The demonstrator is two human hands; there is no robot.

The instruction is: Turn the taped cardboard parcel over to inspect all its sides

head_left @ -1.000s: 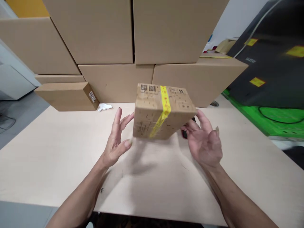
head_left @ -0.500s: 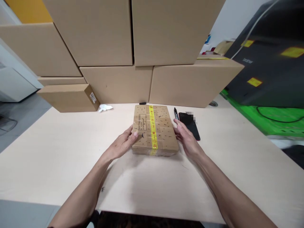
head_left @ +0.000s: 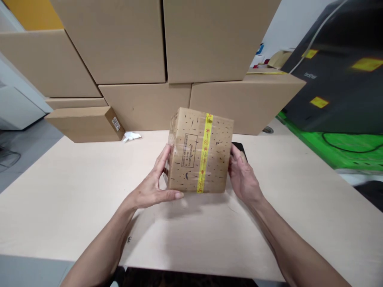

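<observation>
Cardboard parcel: a small brown box (head_left: 199,153), tilted up on its lower edge with its broad face toward the person, held above the middle of the counter (head_left: 74,199).
Tape: a yellow strip (head_left: 204,153) with red marks runs top to bottom down the face; clear film glints over the left part, and small dark flecks speckle the board.
Left hand: the left hand (head_left: 152,185) clasps the box's left side, fingers (head_left: 164,157) laid up along the edge, thumb stretched under the lower corner.
Right hand: the right hand (head_left: 243,177) presses flat on the right side, fingers curled round the back edge; between them both hands grip the parcel.
Open room: pale, smooth counter lies bare to the left, to the right and in front of the hands; its near edge runs below the forearms.
Back edge: a wall of large plain cartons (head_left: 143,59) stands along the far side, close behind the parcel.
Left corner: a flat carton (head_left: 85,123) with a white label lies there, a crumpled white scrap (head_left: 131,136) just beside it.
Behind the right hand: a dark, flat phone (head_left: 239,148), mostly hidden.
Right side: a black bulk (head_left: 338,79) with yellow tags above bright green sheeting (head_left: 335,151).
</observation>
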